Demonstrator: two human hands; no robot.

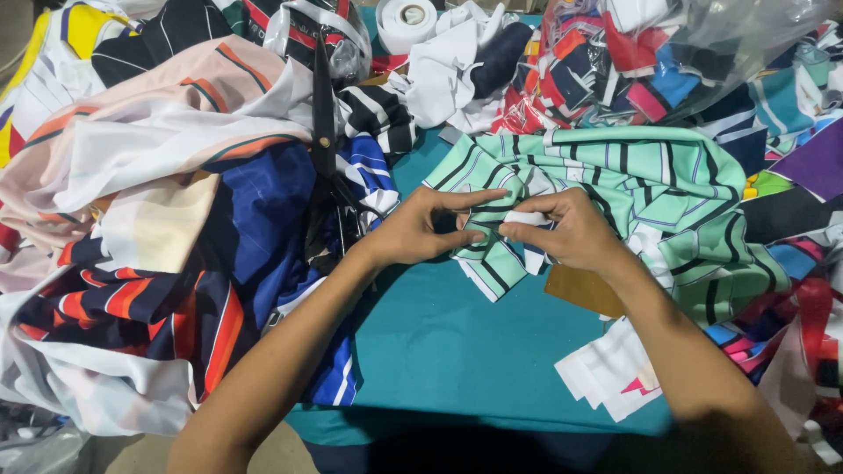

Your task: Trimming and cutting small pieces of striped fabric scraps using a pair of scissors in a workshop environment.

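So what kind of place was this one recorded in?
Probably a garment workshop: heaps of printed fabric pieces, large scissors on the teal table, and both hands folding a green striped piece.

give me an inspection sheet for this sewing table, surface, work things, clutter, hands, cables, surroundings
surface: teal table top, bare only in the middle, cloth heaped on both sides
job's things: mint green striped fabric, bunched, one folded edge pinched between both hands
clutter: black scissors lying on the left fabric pile; white tape roll at the far edge; clear plastic bag of cloth pieces far right; brown card piece and white cut pieces near the right forearm
grippers: left hand and right hand both closed on the striped fabric, fingertips nearly meeting
cables: nothing seen
surroundings: floor corner at lower left, dim, details unclear
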